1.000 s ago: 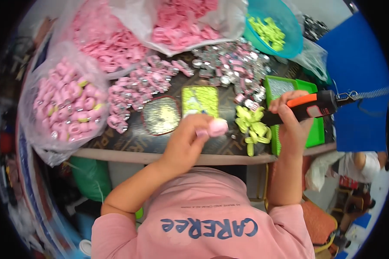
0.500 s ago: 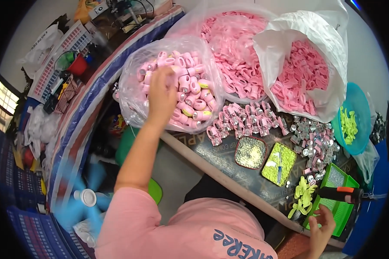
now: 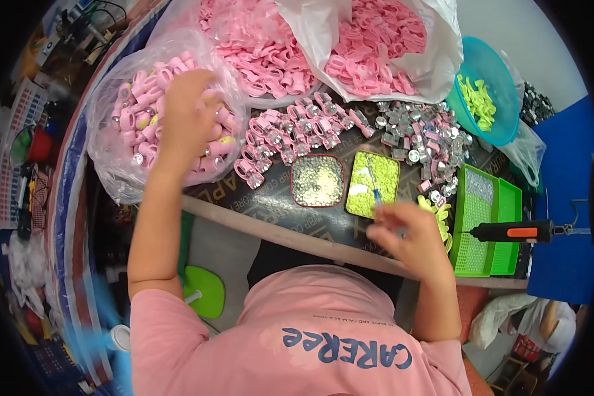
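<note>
My left hand (image 3: 190,112) is over a clear plastic bag (image 3: 115,181) filled with small pink torch-like pieces (image 3: 148,99), some with yellow-green parts. Its fingers are blurred among the pieces, and whether one is held is hidden. My right hand (image 3: 412,237) is beside a square tray of tiny yellow-green parts (image 3: 383,173), thumb and fingers bent but apart. A thin tool with a blue handle (image 3: 376,195) lies across that tray, close to my right fingertips. Left of it stands a tray of small metal-looking parts (image 3: 305,175).
Pink housings with clear parts (image 3: 297,129) lie in rows behind the trays. Clear and silver parts (image 3: 426,135), a teal basin (image 3: 505,125), green trays (image 3: 472,254) and a black-and-orange power screwdriver (image 3: 515,231) are at right. A white sack (image 3: 310,39) stands behind. Another person (image 3: 548,323) sits lower right.
My view has swung right, so the table appears further left. My right hand has moved from beside the green trays to the yellow-green parts tray. My left hand remains over the bag.
</note>
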Action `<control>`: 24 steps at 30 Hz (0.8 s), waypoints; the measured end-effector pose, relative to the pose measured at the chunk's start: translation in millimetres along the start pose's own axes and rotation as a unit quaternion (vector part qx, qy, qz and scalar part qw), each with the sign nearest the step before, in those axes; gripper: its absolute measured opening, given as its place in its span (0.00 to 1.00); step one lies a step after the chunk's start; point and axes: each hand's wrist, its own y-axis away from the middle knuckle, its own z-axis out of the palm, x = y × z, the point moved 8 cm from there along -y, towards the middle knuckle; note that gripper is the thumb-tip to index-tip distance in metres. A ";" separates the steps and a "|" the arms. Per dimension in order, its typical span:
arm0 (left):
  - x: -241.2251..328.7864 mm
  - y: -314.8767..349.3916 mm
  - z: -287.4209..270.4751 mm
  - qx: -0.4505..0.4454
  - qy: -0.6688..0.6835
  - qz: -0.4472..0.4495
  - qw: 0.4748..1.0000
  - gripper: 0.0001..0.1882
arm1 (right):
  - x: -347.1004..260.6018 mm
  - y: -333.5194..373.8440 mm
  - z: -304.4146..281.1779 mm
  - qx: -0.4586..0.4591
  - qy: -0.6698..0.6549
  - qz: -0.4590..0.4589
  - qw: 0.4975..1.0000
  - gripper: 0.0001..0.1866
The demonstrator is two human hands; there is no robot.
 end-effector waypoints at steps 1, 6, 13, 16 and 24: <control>33.3 5.4 19.5 -0.044 0.053 0.075 0.995 0.16 | 0.5 -15.2 -0.5 0.018 0.045 -0.009 0.999 0.20; 104.3 29.7 79.9 -0.159 0.094 0.064 0.981 0.18 | 16.9 -101.9 -12.1 0.183 0.121 -0.057 0.974 0.19; 106.8 28.0 93.4 -0.102 0.262 -0.100 0.955 0.17 | 40.9 -174.6 11.8 0.166 0.340 0.010 0.926 0.14; 105.8 37.2 97.6 -0.132 0.321 -0.167 0.923 0.16 | 33.3 -156.2 4.9 0.214 0.305 -0.064 0.926 0.11; 140.4 89.7 153.3 -0.175 0.747 -0.447 0.461 0.27 | -36.1 -54.4 3.4 0.248 0.176 -0.349 0.886 0.20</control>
